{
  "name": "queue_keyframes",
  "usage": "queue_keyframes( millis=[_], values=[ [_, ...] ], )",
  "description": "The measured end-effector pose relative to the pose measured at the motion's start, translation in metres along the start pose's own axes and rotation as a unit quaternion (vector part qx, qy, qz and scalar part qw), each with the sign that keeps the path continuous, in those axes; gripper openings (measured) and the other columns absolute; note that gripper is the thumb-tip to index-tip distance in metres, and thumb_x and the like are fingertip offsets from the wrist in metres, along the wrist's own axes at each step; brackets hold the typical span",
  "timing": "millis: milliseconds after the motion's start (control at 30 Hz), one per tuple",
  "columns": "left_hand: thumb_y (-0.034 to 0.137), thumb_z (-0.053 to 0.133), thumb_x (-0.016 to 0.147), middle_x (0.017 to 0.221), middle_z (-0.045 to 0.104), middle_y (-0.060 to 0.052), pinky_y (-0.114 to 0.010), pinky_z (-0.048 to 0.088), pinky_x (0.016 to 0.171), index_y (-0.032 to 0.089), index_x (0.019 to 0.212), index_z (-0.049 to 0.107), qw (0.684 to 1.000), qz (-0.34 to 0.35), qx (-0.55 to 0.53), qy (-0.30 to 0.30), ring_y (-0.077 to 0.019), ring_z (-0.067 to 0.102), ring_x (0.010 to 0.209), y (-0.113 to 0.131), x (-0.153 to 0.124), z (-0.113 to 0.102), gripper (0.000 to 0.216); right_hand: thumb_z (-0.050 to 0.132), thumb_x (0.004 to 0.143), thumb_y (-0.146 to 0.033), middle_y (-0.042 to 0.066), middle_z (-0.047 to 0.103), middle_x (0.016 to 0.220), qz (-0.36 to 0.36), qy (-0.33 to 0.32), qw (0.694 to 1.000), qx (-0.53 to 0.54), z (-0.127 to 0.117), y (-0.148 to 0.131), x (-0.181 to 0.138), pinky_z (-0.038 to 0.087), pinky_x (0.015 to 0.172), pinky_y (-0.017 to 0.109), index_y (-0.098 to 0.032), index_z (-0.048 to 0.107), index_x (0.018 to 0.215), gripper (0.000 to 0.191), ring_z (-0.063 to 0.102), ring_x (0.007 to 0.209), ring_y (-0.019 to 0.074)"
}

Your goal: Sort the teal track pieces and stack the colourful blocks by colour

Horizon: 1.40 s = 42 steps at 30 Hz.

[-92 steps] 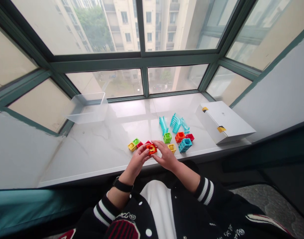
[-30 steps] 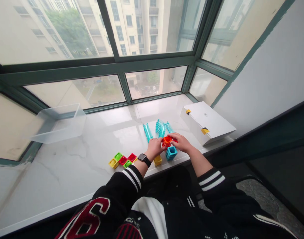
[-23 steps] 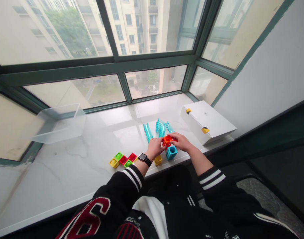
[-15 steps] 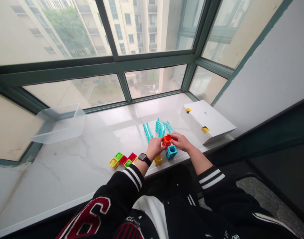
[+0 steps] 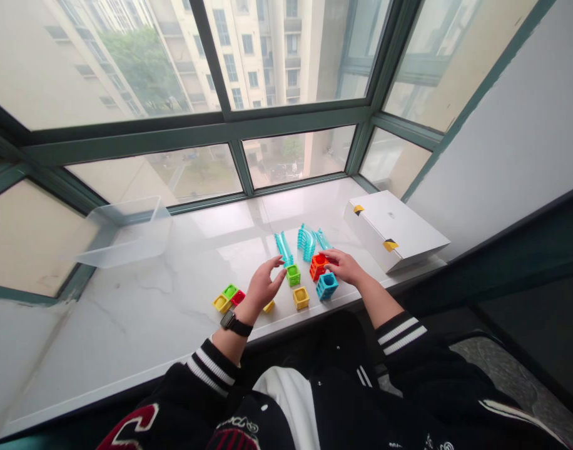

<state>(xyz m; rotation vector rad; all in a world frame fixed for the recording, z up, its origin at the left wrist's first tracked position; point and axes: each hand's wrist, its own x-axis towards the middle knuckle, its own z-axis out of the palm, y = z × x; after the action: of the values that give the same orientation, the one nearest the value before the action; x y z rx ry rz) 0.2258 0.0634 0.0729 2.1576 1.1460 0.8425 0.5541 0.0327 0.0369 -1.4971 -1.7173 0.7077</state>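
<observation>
From the head view, I watch someone in a dark jacket with striped cuffs bend over a white sill [image 5: 141, 319] below the window. The left hand [image 5: 263, 284] is spread, thumb and fingers well parted, holding nothing; its thumb is just beside a green block [image 5: 293, 275]. A watch [image 5: 236, 324] sits on that wrist. The right hand [image 5: 344, 267] is curled, thumb and fingertips at the right side of an orange block [image 5: 318, 267]; I cannot tell how firmly it grips. The orange block is right of the green one, with a blue block [image 5: 327, 287] just in front.

Nearer the edge sits a yellow block [image 5: 301, 298], in front of the green one. Behind the blocks lie three teal tracks: a straight track [image 5: 283, 248], a curved track [image 5: 306, 242] and a third track [image 5: 323, 239], close to the right hand's fingers. Left of the watch, more blocks [image 5: 229, 298] in yellow, green and red lie side by side, the left arm partly hiding others. A clear tub [image 5: 151, 234] stands far left, a white box [image 5: 401, 224] to the right.
</observation>
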Motion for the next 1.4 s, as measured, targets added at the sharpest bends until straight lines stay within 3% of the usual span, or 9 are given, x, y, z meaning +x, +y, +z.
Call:
queue_keyframes(
  millis=[233,433,700,900,1000,1100,1200,1300,1400],
  values=[
    [0.051,0.053,0.097,0.122,0.077,-0.008,-0.048,0.053,0.111,0.022,0.129,0.067,0.978,-0.17,0.029,0.121,-0.0277,0.071,0.118,-0.074,-0.102,-0.065,0.044,0.07,0.086,-0.022,0.006,0.072,0.134,-0.018,-0.002,1.0,0.0,-0.001,0.006,0.004,0.057,0.109,0.043,-0.03,0.075,0.131,0.046,0.071,0.121,0.0247],
    [0.053,0.052,0.095,0.121,0.078,-0.006,-0.052,0.053,0.112,0.026,0.119,0.071,0.946,-0.242,0.068,0.203,-0.03,0.07,0.122,-0.104,-0.166,-0.092,0.04,0.073,0.083,-0.021,0.006,0.073,0.133,-0.012,-0.004,1.0,-0.005,-0.003,0.005,0.006,0.06,0.106,0.044,-0.031,0.076,0.129,0.046,0.074,0.115,0.025],
    [0.051,0.052,0.095,0.124,0.074,-0.009,-0.05,0.054,0.111,0.023,0.12,0.07,0.948,-0.233,0.046,0.212,-0.0289,0.069,0.121,-0.114,-0.179,-0.088,0.042,0.075,0.081,-0.025,0.009,0.072,0.134,0.022,-0.013,1.0,-0.006,-0.025,-0.02,0.006,0.059,0.106,0.05,-0.027,0.073,0.132,0.051,0.075,0.114,0.0268],
    [0.047,0.058,0.091,0.128,0.066,-0.011,-0.05,0.053,0.112,0.024,0.128,0.066,0.957,-0.205,0.062,0.193,-0.0301,0.064,0.124,-0.13,-0.173,-0.08,0.045,0.064,0.095,-0.037,0.008,0.078,0.112,-0.063,0.174,0.982,-0.043,-0.027,-0.087,-0.016,0.062,0.1,0.047,-0.025,0.079,0.11,0.024,0.074,0.104,0.0265],
    [0.042,0.061,0.09,0.134,0.063,-0.011,-0.052,0.048,0.119,0.025,0.132,0.062,0.964,-0.189,0.074,0.171,-0.0306,0.059,0.132,-0.137,-0.166,-0.074,0.045,0.061,0.099,-0.034,0.007,0.077,0.107,-0.096,0.209,0.973,-0.022,-0.006,-0.129,-0.032,0.061,0.099,0.047,-0.027,0.079,0.105,0.021,0.073,0.103,0.0277],
    [0.037,0.062,0.09,0.141,0.06,-0.013,-0.051,0.044,0.122,0.024,0.137,0.06,0.971,-0.168,0.094,0.142,-0.0306,0.056,0.138,-0.14,-0.154,-0.069,0.048,0.059,0.1,-0.031,0.007,0.077,0.106,-0.124,0.165,0.978,0.02,0.025,-0.163,-0.047,0.06,0.1,0.046,-0.03,0.079,0.107,0.021,0.073,0.104,0.0281],
    [0.033,0.063,0.09,0.148,0.056,-0.015,-0.052,0.044,0.122,0.022,0.14,0.059,0.971,-0.175,0.121,0.105,-0.0327,0.053,0.141,-0.142,-0.141,-0.066,0.051,0.06,0.101,-0.029,0.006,0.076,0.113,-0.146,0.04,0.988,0.034,0.065,-0.178,-0.055,0.057,0.106,0.045,-0.032,0.078,0.118,0.025,0.072,0.111,0.0269],
    [0.027,0.061,0.091,0.147,0.058,-0.014,-0.051,0.045,0.12,0.023,0.141,0.058,0.973,-0.178,0.136,0.063,-0.0316,0.054,0.14,-0.143,-0.133,-0.066,0.05,0.066,0.098,-0.029,0.008,0.07,0.133,-0.148,-0.121,0.982,0.0,0.111,-0.173,-0.056,0.052,0.113,0.046,-0.034,0.072,0.134,0.036,0.066,0.125,0.027],
    [0.023,0.057,0.092,0.139,0.063,-0.012,-0.047,0.048,0.115,0.024,0.142,0.058,0.974,-0.175,0.138,0.029,-0.029,0.06,0.132,-0.142,-0.132,-0.067,0.05,0.079,0.088,-0.027,0.011,0.063,0.145,-0.122,-0.184,0.973,-0.07,0.159,-0.156,-0.052,0.045,0.12,0.055,-0.033,0.071,0.137,0.05,0.056,0.14,0.0342]
  ],
)
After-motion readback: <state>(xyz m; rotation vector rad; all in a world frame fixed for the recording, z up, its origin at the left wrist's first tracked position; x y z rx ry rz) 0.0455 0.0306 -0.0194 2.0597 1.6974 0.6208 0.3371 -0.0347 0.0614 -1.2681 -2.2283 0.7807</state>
